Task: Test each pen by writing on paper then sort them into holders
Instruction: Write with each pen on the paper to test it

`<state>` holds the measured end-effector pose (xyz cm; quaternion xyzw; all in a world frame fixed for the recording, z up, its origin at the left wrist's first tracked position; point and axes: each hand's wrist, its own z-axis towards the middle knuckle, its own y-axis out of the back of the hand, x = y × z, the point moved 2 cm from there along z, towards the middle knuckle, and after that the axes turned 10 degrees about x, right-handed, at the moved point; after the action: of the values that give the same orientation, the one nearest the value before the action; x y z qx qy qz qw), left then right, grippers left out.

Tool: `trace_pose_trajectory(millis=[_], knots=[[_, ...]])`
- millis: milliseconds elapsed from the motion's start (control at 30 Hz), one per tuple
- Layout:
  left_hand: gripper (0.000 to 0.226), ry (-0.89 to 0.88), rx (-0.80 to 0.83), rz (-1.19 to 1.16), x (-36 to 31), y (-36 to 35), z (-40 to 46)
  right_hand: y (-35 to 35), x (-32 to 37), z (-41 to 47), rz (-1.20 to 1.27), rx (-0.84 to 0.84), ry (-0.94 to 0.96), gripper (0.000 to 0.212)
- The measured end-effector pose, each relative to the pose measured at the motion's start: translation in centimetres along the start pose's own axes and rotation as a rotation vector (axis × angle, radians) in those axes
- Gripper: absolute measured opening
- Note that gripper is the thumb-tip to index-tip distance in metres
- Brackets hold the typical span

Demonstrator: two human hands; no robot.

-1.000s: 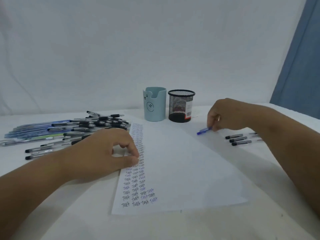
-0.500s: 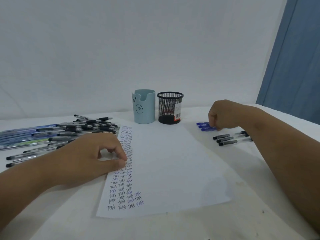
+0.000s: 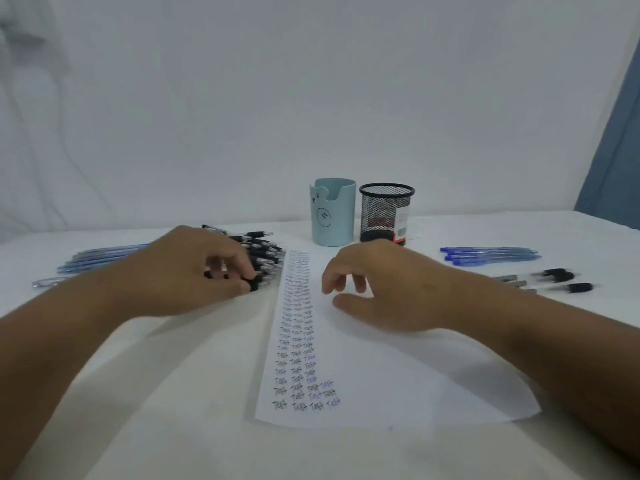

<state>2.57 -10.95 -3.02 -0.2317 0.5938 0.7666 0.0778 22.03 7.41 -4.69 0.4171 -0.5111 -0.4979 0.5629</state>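
Big pile of untested pens (image 3: 256, 252) near the surface's left edge, left hand (image 3: 194, 271) pinching one black-grip pen, I think (blurry). Paper (image 3: 363, 375) already has columns of "Test". Right hand (image 3: 384, 289) hovers loose, empty. Both holders (image 3: 333, 211) look penless; tested pens (image 3: 485, 255) wait toward the right edge.

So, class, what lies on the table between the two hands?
In the head view, the left strip of the paper, filled with columns of handwritten "Test", lies between the left hand and right hand.
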Motion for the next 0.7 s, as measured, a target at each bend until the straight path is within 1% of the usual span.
trace_pose_trajectory(millis=[100,200,333,433,467,567,633,700], knots=[[0.021,0.166,0.078,0.115,1.8,2.1,-0.7,-1.2,0.8,0.2,-0.008,0.008,0.063,0.013],[0.018,0.295,0.176,0.187,3.1,3.0,-1.4,-1.7,0.7,0.3,0.013,0.008,0.099,0.011],[0.018,0.315,0.193,0.221,3.4,3.1,-1.4,-1.6,0.5,0.3,0.043,0.015,0.105,0.01],[0.012,0.304,0.188,0.257,3.0,2.9,-1.2,-1.7,0.3,0.5,0.049,0.012,0.116,0.009],[0.011,0.3,0.182,0.267,2.9,2.9,-1.2,-1.8,0.3,0.5,0.053,0.014,0.116,0.01],[0.018,0.282,0.15,0.289,2.5,2.9,-1.2,-1.7,0.0,0.5,0.059,0.022,0.109,0.01],[0.016,0.25,0.042,0.244,2.4,3.2,-1.2,-1.7,0.0,0.4,0.065,0.029,0.105,0.011],[0.013,0.207,-0.086,0.096,2.2,3.3,-1.1,-1.7,0.0,0.4,0.073,0.035,0.104,0.011]])
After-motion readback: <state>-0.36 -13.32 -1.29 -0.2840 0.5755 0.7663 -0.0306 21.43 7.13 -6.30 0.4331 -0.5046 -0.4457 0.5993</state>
